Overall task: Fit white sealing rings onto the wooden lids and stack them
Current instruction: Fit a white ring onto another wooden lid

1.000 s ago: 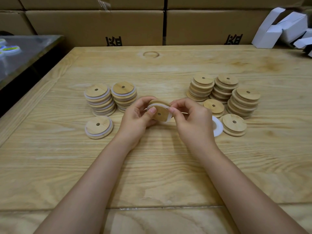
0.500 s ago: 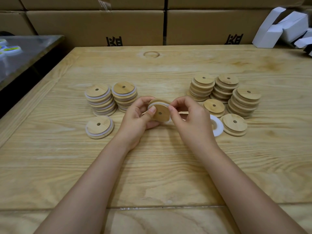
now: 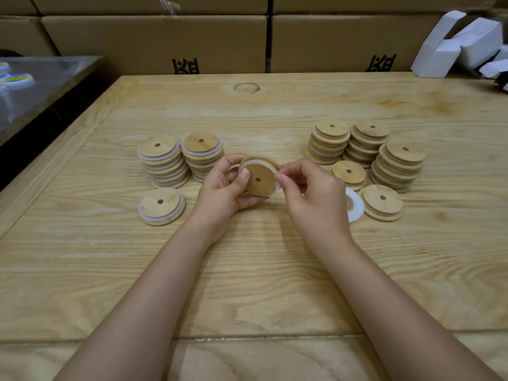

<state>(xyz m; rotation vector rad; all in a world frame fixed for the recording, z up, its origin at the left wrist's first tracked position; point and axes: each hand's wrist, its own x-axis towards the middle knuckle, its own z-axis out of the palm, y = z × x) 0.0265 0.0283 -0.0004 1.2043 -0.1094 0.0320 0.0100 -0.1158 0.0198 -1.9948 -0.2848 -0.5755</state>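
Two bare forearms are reaching forward over a pale wooden table (image 3: 247, 270). The left hand (image 3: 222, 193) is gripping a round wooden lid (image 3: 259, 179) from the left, thumb pressing on its face beside the centre hole, the lid tilting toward the camera above the tabletop. The right hand (image 3: 316, 193) is pinching the white sealing ring (image 3: 278, 185) at the lid's right edge between thumb and forefinger; the ring is showing as a white band around the lid's rim. Left of the hands, a single ringed lid (image 3: 161, 206) is lying flat, and behind it two stacks of ringed lids (image 3: 180, 158) are standing side by side. Right of the hands, a loose white ring (image 3: 356, 204) is lying just beside a low pile of bare lids (image 3: 382, 202); further back, bare-lid stacks (image 3: 365, 147) are clustering together. Beyond the table's far edge, cardboard cartons (image 3: 220, 39) are forming a wall, with white folded boxes (image 3: 461, 42) at far right.
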